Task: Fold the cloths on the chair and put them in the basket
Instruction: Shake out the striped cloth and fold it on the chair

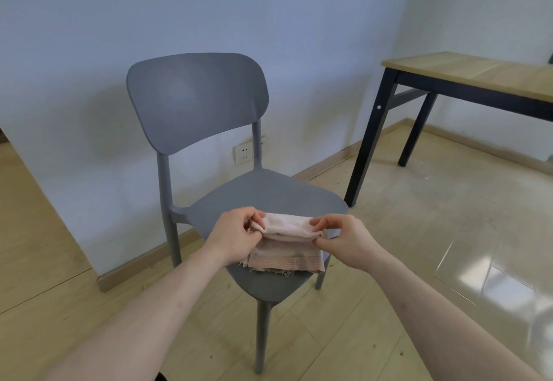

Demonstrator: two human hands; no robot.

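Looking like soft, nubbly terry cloth [286, 241], pale pink, with a ribbed woven band and fraying threads along the lower edge; resting on a chair [263, 192] appearing as smooth matt grey plastic; showing a table [466, 72] with a matt wood-grain top on black painted legs; gleaming underfoot as glossy pale wood-look floor [449, 231], reflecting light; standing behind as a matt painted wall [89, 51]

My pink terry cloth [287, 243], frayed at its striped hem, lies half-folded on the grey chair [263, 192] seat's front.
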